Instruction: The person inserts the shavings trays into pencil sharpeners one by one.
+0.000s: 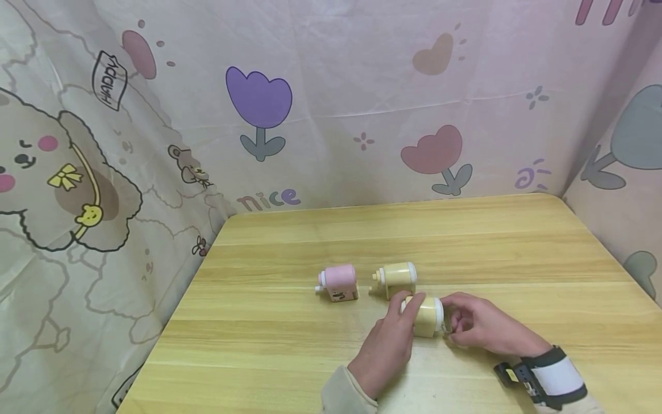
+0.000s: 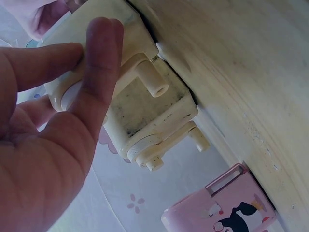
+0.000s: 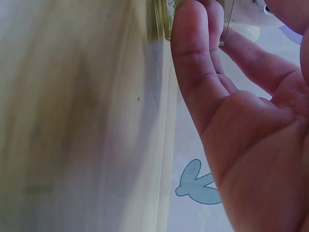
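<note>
My left hand [image 1: 385, 351] grips a yellow crank pencil sharpener [image 1: 426, 317] from its left side, thumb and fingers around the body. At the sharpener's right end, my right hand [image 1: 483, 325] pinches a clear plastic part that looks like its shavings drawer [image 3: 169, 19]; how far it sits in the body is hidden. In the left wrist view, the held sharpener's crank handle [image 2: 153, 79] shows beside my fingers. Just behind stands a second yellow pencil sharpener [image 1: 400, 276]. To its left is a pink pencil sharpener [image 1: 340, 280] with a penguin picture.
All the sharpeners stand on a wood-grain table [image 1: 248, 322]. A printed cloth [image 1: 331, 115] hangs along the back and both sides of the table. A strap with a small camera [image 1: 538, 379] is around the right wrist.
</note>
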A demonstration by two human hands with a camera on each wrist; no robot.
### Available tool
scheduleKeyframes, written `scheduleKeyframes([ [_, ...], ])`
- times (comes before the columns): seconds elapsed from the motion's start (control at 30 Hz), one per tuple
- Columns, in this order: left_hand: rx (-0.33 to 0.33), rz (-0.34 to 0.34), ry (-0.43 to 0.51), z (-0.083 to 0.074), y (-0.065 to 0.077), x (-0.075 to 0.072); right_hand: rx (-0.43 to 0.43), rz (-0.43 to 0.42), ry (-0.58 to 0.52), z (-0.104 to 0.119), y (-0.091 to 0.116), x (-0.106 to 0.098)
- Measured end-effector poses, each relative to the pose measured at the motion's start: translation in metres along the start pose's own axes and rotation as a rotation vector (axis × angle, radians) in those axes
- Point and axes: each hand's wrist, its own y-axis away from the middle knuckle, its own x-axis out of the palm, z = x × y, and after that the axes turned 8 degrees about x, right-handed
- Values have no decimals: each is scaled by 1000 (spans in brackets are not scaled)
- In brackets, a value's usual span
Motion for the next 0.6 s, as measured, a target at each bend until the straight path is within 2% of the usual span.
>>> scheduleKeyframes([
  [0.6, 26, -15, -5, 2, 0, 1, -21, -49, -30, -1, -1, 2],
])
